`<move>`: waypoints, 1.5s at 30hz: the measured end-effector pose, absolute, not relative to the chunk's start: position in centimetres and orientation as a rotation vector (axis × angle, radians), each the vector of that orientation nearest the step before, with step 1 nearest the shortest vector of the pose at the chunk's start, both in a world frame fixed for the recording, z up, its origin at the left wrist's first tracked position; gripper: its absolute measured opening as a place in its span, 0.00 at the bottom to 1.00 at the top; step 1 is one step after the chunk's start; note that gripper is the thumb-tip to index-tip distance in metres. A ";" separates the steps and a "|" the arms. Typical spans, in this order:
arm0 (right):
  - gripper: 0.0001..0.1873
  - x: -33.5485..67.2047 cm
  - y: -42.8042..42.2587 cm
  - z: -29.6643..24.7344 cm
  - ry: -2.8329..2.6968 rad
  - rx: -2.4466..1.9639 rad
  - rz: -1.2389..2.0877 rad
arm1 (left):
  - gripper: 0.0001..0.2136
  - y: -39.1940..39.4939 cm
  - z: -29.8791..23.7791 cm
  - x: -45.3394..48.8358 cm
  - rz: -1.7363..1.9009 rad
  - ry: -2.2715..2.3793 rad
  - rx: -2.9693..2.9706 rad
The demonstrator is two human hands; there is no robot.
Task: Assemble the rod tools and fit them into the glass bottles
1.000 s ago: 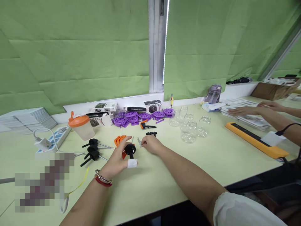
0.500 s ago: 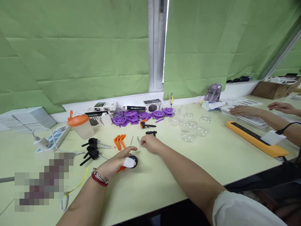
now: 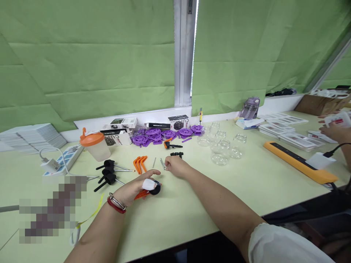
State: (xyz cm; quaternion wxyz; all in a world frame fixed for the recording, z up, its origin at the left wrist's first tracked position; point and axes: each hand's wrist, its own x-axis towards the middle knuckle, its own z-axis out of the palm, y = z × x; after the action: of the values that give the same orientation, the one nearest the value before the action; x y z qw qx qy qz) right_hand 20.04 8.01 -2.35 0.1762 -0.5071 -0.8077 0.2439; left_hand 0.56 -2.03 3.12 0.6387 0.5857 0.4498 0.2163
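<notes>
My left hand [image 3: 137,188], white tape round its thumb, is closed on a black-and-orange plastic part [image 3: 155,188]; its index finger sticks out above the part. My right hand [image 3: 177,166] reaches to the table with fingertips pinched together beside a few metal screws [image 3: 162,163]; what is between them is hidden. A single screw [image 3: 154,162] lies to the left of these. Small black parts [image 3: 177,154] sit just beyond my right hand. Orange angled pieces [image 3: 140,164] and black handles with metal rods [image 3: 109,171] lie to the left.
Purple plastic parts [image 3: 153,136] and cup holder boxes [image 3: 116,138] line the back. Clear glass-like cups [image 3: 223,145] stand right of centre. An orange-lidded cup [image 3: 95,146] and power strip [image 3: 64,160] are left. An orange power strip [image 3: 298,162] and a co-worker's hand [image 3: 333,129] are right.
The part in my left hand has turned slightly, showing more orange below. My right hand stays by the screws. The co-worker's hands have moved right and now hold up a white packet.
</notes>
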 end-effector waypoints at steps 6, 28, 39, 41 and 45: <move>0.03 20.1 7.9 -2.3 -2.305 -1.420 0.669 | 0.28 -2.1 3.1 0.5 0.504 1.011 1.304; 0.07 20.1 6.4 -0.5 -2.558 -1.312 0.457 | 0.27 -2.0 2.8 0.3 0.542 1.038 1.281; 0.04 20.4 3.8 1.8 -1.930 -0.698 1.477 | 0.26 -1.9 2.4 0.1 0.542 1.045 1.262; 0.07 20.4 3.4 2.1 -1.935 -0.652 1.526 | 0.26 -1.8 2.1 0.0 0.558 1.037 1.252; 0.09 20.5 3.2 2.2 -2.041 -0.581 1.497 | 0.26 -1.7 2.0 0.1 0.556 0.977 1.269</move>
State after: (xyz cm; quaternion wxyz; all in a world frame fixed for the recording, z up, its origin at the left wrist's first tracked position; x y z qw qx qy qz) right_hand 20.51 3.20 2.23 0.2688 -0.2155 -0.7569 0.5553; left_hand 0.08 -1.65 2.02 0.6616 0.5612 0.4322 0.2461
